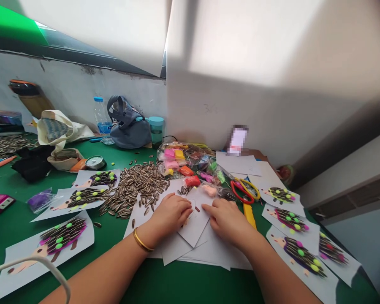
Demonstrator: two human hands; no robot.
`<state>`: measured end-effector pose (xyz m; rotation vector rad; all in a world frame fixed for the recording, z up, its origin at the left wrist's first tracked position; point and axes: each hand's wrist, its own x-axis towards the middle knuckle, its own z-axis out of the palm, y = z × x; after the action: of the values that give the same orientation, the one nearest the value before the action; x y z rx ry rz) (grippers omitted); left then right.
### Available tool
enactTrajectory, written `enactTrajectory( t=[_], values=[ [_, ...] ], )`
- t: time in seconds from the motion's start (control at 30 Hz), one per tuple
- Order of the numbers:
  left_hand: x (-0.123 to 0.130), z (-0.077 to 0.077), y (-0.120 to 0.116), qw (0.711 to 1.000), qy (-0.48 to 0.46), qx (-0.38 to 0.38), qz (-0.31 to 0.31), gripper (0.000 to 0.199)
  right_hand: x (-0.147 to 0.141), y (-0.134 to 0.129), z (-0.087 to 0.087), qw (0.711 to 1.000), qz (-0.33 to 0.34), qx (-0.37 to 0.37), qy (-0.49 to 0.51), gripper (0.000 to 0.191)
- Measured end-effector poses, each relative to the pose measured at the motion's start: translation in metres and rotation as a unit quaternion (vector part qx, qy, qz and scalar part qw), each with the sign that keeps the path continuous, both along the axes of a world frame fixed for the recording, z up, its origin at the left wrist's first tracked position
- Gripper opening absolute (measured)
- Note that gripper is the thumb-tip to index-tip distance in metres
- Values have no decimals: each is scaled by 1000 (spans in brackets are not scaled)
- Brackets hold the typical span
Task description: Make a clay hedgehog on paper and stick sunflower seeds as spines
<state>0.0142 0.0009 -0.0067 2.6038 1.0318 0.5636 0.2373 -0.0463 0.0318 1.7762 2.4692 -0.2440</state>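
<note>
A small white paper card (194, 230) with faint pencil lines lies in front of me on a loose stack of white sheets. On it are a short brown strip of clay (197, 209) and a bit of peach colour partly covered by my fingers. My left hand (172, 213), a gold bangle at its wrist, rests over the card's left side with fingers bent and pressed together; their tips hide whatever is under them. From the right, my right hand (224, 217) touches the card's edge, index finger stretched out and the others loosely bent. Sunflower seeds (141, 181) are heaped beyond my left hand.
Finished hedgehog pictures lie on the left (63, 238) and right (299, 253). Bagged coloured clay (191, 181) sits behind my hands, with scissors (243, 190) and a yellow utility knife (249, 215) at right. A blue bag (129, 126), bottle (103, 116) and phone (237, 140) stand along the back.
</note>
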Motion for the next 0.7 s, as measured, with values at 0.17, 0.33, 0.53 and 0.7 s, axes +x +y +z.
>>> enactTrajectory(
  t=[0.17, 0.33, 0.53, 0.7],
  values=[
    [0, -1, 0, 1000, 3, 2, 0, 22, 0, 1, -2, 1000, -17, -5, -1, 48],
    [0, 1, 0, 1000, 10, 8, 0, 22, 2, 2, 0, 999, -36, 3, 18, 49],
    [0, 1, -1, 1000, 11, 18, 0, 22, 1, 4, -2, 998, -48, 1, 30, 50],
    [1, 0, -1, 1000, 11, 21, 5, 21, 1, 3, 1, 998, -48, -1, 30, 48]
  ],
)
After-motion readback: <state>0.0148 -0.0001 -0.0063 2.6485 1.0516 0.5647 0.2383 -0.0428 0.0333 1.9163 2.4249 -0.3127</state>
